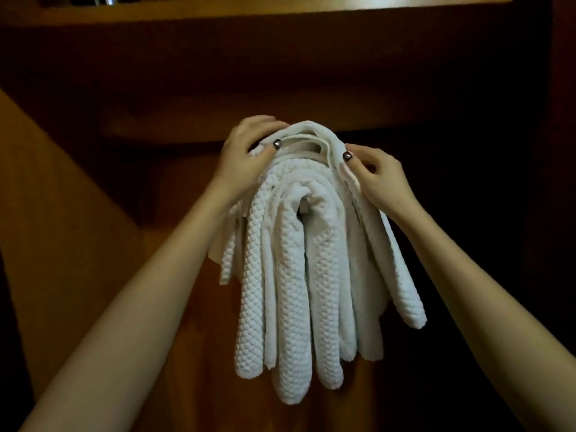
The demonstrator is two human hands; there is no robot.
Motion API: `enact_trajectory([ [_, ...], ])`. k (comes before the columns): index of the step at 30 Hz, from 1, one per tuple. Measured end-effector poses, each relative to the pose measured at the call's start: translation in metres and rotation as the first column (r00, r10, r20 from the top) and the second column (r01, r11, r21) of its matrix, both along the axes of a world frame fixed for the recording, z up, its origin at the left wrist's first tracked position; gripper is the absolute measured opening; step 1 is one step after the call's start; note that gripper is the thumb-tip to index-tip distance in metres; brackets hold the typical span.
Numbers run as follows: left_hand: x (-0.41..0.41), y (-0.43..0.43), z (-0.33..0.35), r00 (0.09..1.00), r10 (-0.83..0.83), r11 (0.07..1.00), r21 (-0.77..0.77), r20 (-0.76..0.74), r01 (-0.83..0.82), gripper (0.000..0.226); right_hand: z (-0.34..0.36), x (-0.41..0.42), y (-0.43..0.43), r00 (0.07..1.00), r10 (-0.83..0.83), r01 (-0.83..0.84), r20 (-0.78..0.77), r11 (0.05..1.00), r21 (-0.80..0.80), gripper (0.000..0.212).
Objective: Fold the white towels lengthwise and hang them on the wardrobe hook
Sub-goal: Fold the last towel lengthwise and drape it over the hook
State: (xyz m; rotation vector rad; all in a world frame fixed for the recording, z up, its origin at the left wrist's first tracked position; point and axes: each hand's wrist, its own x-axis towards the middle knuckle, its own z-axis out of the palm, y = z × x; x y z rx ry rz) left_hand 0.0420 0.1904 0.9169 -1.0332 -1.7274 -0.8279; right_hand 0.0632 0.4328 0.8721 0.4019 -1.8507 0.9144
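Observation:
Several white textured towels [293,275] hang folded over one another in a thick bunch in front of the wooden wardrobe. A small dark gap [303,204] under the innermost fold shows where they hang; the hook itself is mostly hidden. My left hand [249,154] grips the upper left of the outermost towel, thumb on the front. My right hand [378,176] pinches that towel's edge at the upper right, thumb on the cloth.
A wooden wardrobe panel [174,307] stands behind the towels. A shelf edge [280,10] runs across the top, with a lower ledge [156,126] just above the towels. The right side is dark. An angled wooden surface [46,198] lies at the left.

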Motion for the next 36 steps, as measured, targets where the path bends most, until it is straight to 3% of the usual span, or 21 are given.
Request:
enact_trajectory([
  [4, -0.012, 0.025, 0.026, 0.979, -0.137, 0.975, -0.153, 0.149, 0.160, 0.045, 0.029, 0.006, -0.020, 0.994, -0.105, 0.102, 0.025, 0.987, 0.121, 0.048],
  [7, -0.025, 0.026, 0.031, 0.996, -0.046, 0.984, -0.168, 0.078, 0.058, 0.048, 0.044, 0.002, -0.030, 0.976, -0.216, 0.207, 0.017, 0.954, 0.215, 0.043],
  [10, -0.031, 0.027, 0.030, 0.993, -0.112, 0.981, -0.158, 0.031, 0.116, 0.051, 0.051, -0.004, -0.033, 0.955, -0.298, 0.286, 0.000, 0.916, 0.282, 0.037],
  [13, -0.033, 0.028, 0.032, 0.990, -0.076, 0.980, -0.193, -0.120, 0.051, 0.042, 0.055, -0.009, -0.019, 0.977, -0.208, 0.215, -0.054, 0.942, 0.257, 0.034],
  [17, -0.041, 0.029, 0.040, 0.958, -0.054, 0.965, -0.263, -0.280, -0.023, 0.034, 0.060, -0.019, -0.003, 0.986, 0.104, -0.059, -0.128, 0.947, 0.316, 0.049],
  [20, -0.046, 0.031, 0.041, 0.953, -0.032, 0.982, -0.186, -0.302, -0.026, 0.029, 0.055, -0.030, -0.003, 0.979, 0.132, -0.071, -0.153, 0.935, 0.349, 0.061],
  [23, -0.047, 0.033, 0.043, 0.949, -0.004, 0.988, -0.148, -0.316, -0.045, 0.028, 0.047, -0.035, -0.001, 0.991, 0.068, -0.032, -0.114, 0.957, 0.288, 0.062],
  [26, -0.052, 0.035, 0.043, 0.925, 0.096, 0.979, -0.132, -0.368, -0.154, 0.021, 0.046, -0.036, 0.002, 0.986, -0.153, 0.164, -0.062, 0.944, 0.287, 0.057],
  [28, -0.054, 0.034, 0.045, 0.926, 0.151, 0.975, -0.101, -0.346, -0.197, 0.023, 0.050, -0.035, 0.008, 0.952, -0.307, 0.294, -0.020, 0.891, 0.346, 0.043],
  [30, -0.055, 0.030, 0.050, 0.936, 0.172, 0.977, -0.071, -0.306, -0.203, 0.024, 0.055, -0.031, 0.020, 0.936, -0.350, 0.317, 0.033, 0.881, 0.352, 0.025],
  [33, -0.058, 0.021, 0.052, 0.938, 0.193, 0.972, -0.074, -0.287, -0.222, 0.024, 0.057, -0.028, 0.039, 0.984, -0.165, 0.143, 0.071, 0.960, 0.240, 0.026],
  [36, -0.058, 0.015, 0.048, 0.948, 0.152, 0.984, -0.048, -0.281, -0.172, 0.025, 0.051, -0.026, 0.044, 0.995, 0.015, -0.036, 0.101, 0.978, 0.204, 0.037],
])
